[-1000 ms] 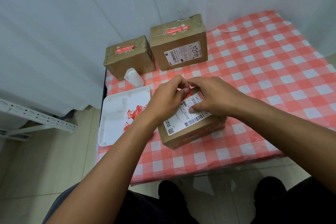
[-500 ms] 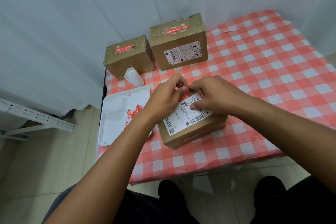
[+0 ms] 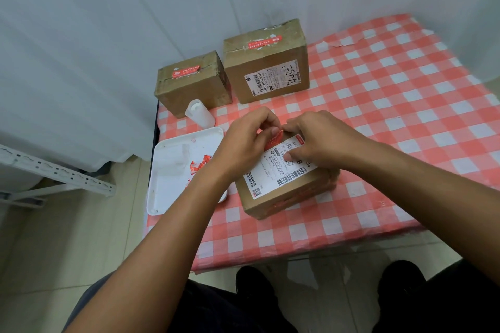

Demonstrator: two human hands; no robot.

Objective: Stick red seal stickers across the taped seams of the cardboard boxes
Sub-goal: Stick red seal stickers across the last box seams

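Note:
A cardboard box [image 3: 286,197] with a white shipping label lies near the table's front edge. Both my hands are over its far end. My left hand [image 3: 243,143] pinches a red seal sticker [image 3: 273,140] between thumb and fingers at the box's top. My right hand [image 3: 316,140] has curled fingers on the sticker's right end, its thumb pressing on the label. Two more boxes stand at the back: a small one [image 3: 193,89] and a larger one [image 3: 266,65], each with a red sticker across its top seam.
A white tray [image 3: 173,170] with several red stickers lies left of the near box. A small white bottle [image 3: 198,113] stands behind the tray. The table has a red-and-white checked cloth [image 3: 392,105]. White curtain hangs behind; a metal rack stands at the left.
The sticker has come more into view between my fingers above the box's far end. Both hands stay in nearly the same place.

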